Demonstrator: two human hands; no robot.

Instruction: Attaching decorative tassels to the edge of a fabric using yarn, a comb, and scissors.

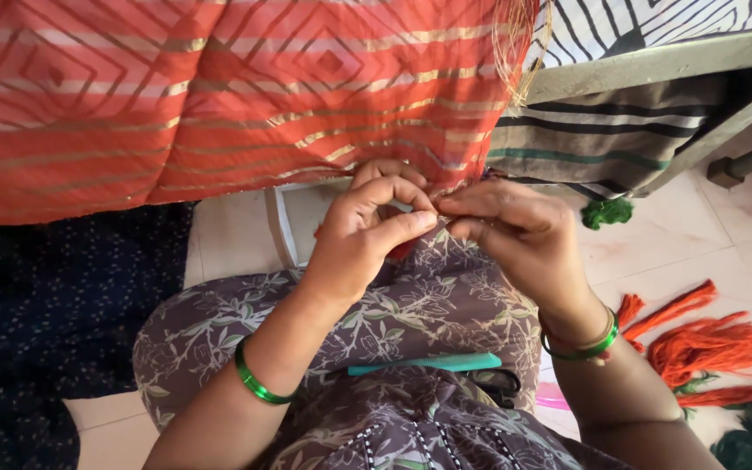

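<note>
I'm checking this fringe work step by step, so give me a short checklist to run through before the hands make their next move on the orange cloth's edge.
1. Both hands at the cloth's edge: ok. The left hand and right hand meet fingertip to fingertip just below the orange cloth.
2. Thread pinched: cannot tell; whatever lies between the fingertips is too small to see.
3. Loose fringe within reach: ok. Golden fringe threads hang at the cloth's right corner above the hands.
4. Comb at hand: ok. The teal comb lies on the lap.
5. Spare thread nearby: ok. Orange thread bundles lie on the floor at the right.
</note>
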